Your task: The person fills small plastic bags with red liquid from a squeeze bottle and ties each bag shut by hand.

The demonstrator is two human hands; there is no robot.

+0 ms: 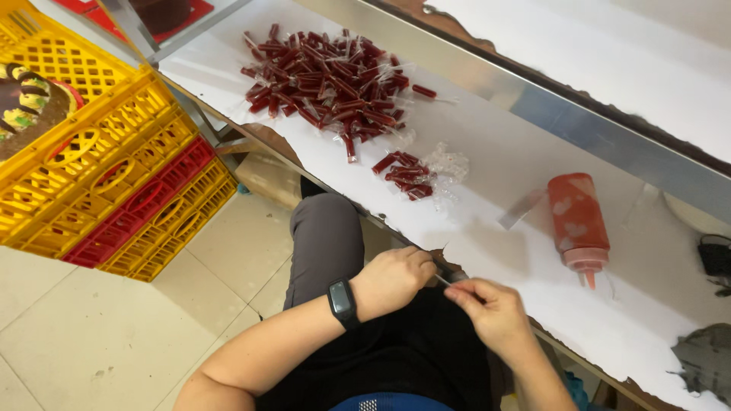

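**A thin tube pinched between two hands at the table edge**

A small, thin tube (449,278) is held between the left hand (392,280) and the right hand (491,308), just over the near edge of the white table (502,144). Its long axis runs roughly from one hand to the other, left to right. The left hand is curled closed around one end; the fingertips of the right hand are pinched on the other. What the tube holds cannot be told, since it is blurred and mostly covered. A black wristband (343,303) is worn on the left wrist.

Just beyond the hands and slightly left, a small cluster of red filled tubes (403,173) lies beside some clear empty sleeves (448,164). To the right of the hands, near, a red squeeze bottle (579,222) lies on its side, nozzle towards the person. Nothing stands between the hands and either.

Farther off, beyond and to the left, a large heap of red tubes (327,76) is spread out. Well to the left, yellow and red crates (114,167) are stacked on the floor.
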